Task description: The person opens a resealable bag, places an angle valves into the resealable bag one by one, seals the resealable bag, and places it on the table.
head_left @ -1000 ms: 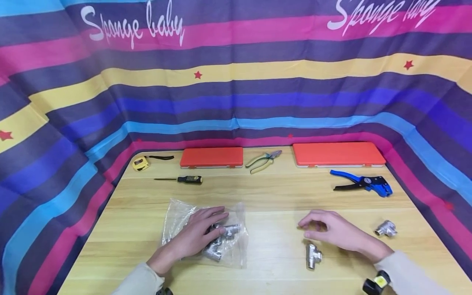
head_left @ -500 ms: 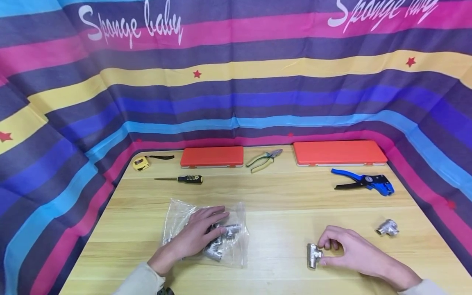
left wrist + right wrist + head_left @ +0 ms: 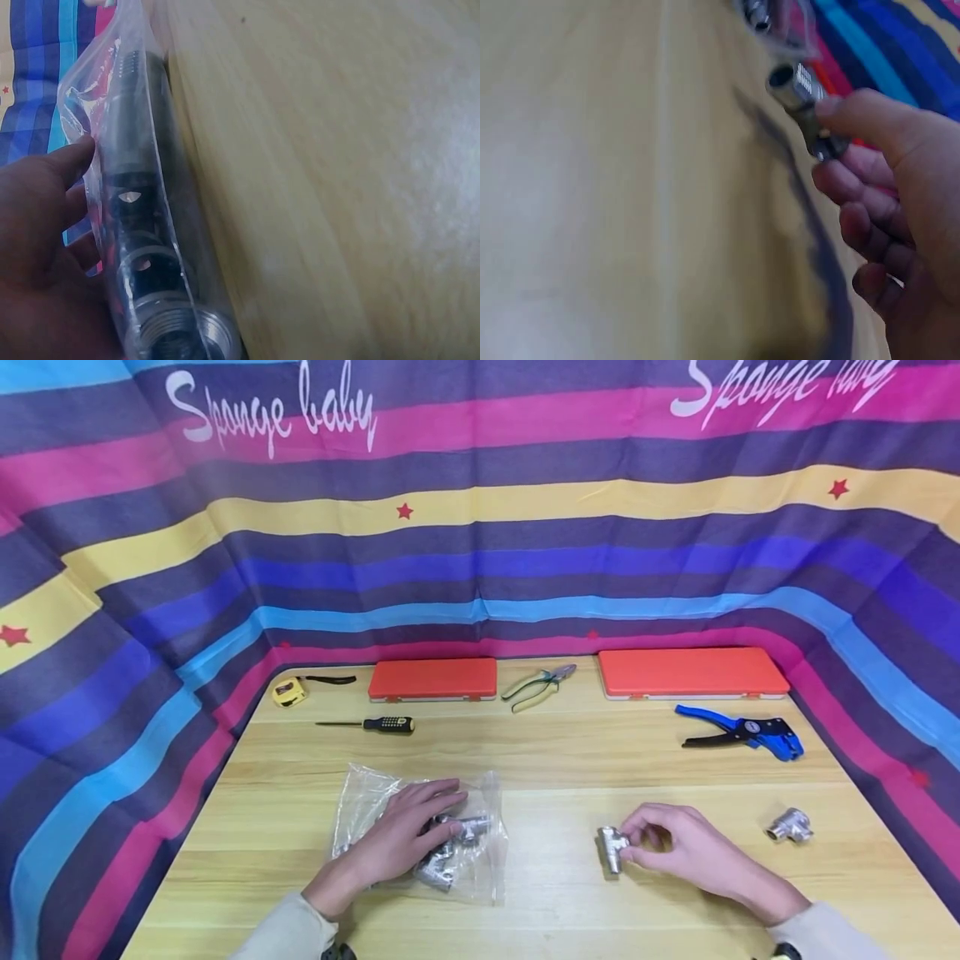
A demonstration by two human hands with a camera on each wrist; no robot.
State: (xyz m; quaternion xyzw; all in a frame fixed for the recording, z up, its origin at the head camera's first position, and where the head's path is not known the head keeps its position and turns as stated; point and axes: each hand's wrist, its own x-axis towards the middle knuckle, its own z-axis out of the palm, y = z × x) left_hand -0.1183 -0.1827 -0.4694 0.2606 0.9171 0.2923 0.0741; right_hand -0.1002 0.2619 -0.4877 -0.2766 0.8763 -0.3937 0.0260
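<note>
My left hand (image 3: 397, 839) rests on a clear plastic bag (image 3: 489, 881) at the front left, fingers spread loosely over it. Inside the bag lie several shiny metal pipe fittings (image 3: 435, 872). The left wrist view shows the fingers against the side of the bag (image 3: 139, 142), with a threaded opening on one fitting near the bottom. Right of the bag, my right hand (image 3: 693, 850) pinches a chrome tee fitting (image 3: 611, 848) by its side branch between thumb and fingertips. The right wrist view has that tee (image 3: 795, 86) held above the tabletop, one open end showing.
Another tee fitting (image 3: 790, 825) lies on the table at the right. Along the back are a tape measure (image 3: 288, 692), a screwdriver (image 3: 386, 724), two red cases (image 3: 432, 678), pliers (image 3: 540, 687) and a blue wire stripper (image 3: 750, 732). A striped cloth (image 3: 480, 560) encloses the table.
My right hand came down to the tee fitting, took hold of it, and has moved it up and slightly left. The left hand has stayed on the bag.
</note>
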